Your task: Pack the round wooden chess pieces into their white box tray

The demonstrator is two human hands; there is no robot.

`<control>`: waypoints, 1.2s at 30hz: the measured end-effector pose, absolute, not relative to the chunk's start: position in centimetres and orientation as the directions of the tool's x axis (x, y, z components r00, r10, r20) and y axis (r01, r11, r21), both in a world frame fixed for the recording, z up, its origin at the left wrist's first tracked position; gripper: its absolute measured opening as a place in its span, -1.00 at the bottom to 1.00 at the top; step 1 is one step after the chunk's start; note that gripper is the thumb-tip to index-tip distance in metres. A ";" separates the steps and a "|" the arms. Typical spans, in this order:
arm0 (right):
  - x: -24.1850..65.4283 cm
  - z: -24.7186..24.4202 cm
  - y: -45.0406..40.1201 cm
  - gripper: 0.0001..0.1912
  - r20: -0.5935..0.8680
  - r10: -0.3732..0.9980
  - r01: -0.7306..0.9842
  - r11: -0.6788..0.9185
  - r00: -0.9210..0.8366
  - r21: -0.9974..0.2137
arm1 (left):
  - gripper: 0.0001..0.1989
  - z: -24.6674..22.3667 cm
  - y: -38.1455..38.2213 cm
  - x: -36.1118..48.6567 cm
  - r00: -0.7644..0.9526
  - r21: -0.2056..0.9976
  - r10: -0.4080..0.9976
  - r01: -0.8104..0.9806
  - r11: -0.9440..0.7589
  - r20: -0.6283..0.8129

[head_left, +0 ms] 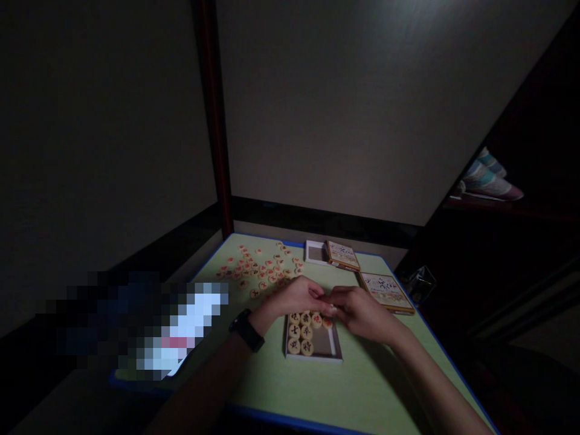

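Round wooden pieces with red or black characters (307, 331) lie in rows in an open shallow box (313, 357), filling its left side and part of its upper rows. Over the box's far edge, my left hand (301, 296) and my right hand (356, 308) meet with fingers pinched together. A small pale piece (334, 309) shows between the fingertips, closest to my right hand's thumb. What my left fingers hold is hidden. Many loose pieces (263, 272) are scattered on the green table (281, 386) beyond my left hand.
An empty white box (316, 252) stands at the back beside a printed lid (343, 254). Another printed lid (385, 292) lies at the right. A blurred bright object (181, 338) is at the left edge. Walls rise behind the table.
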State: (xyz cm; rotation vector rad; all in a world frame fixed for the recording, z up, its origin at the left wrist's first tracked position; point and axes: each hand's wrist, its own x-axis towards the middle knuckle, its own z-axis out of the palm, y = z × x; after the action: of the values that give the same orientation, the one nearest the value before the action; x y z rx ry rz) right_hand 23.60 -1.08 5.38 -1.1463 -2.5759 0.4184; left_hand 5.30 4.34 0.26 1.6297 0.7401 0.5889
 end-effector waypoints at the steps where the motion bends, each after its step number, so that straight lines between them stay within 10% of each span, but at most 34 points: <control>1: 23.5 5.6 -1.2 -0.76 0.118 0.765 0.686 0.625 -0.633 -0.372 | -0.62 0.5 4.3 5.2 0.672 0.982 0.740 0.150 -0.115 -0.016; 12: 23.7 5.6 -1.5 -0.78 -0.024 0.800 0.762 0.561 -0.599 -0.324 | -0.79 -0.5 6.3 4.8 0.388 0.845 0.898 0.390 -0.366 0.209; 19: 22.3 4.6 -1.6 -0.86 -0.032 0.849 0.847 0.524 -0.528 -0.085 | -0.79 0.7 4.4 4.7 0.429 0.673 0.879 0.590 -0.447 0.208; 36: 22.8 4.8 -1.6 -0.85 -0.042 0.840 0.831 0.526 -0.541 -0.181 | -0.77 0.9 3.8 4.8 0.504 0.507 0.836 0.673 -0.538 0.219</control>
State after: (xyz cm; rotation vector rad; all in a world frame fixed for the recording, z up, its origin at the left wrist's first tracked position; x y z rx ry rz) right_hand 22.83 -1.56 4.76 -1.4794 -2.7001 0.2771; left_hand 4.75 3.84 0.88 2.3941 1.2561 0.6329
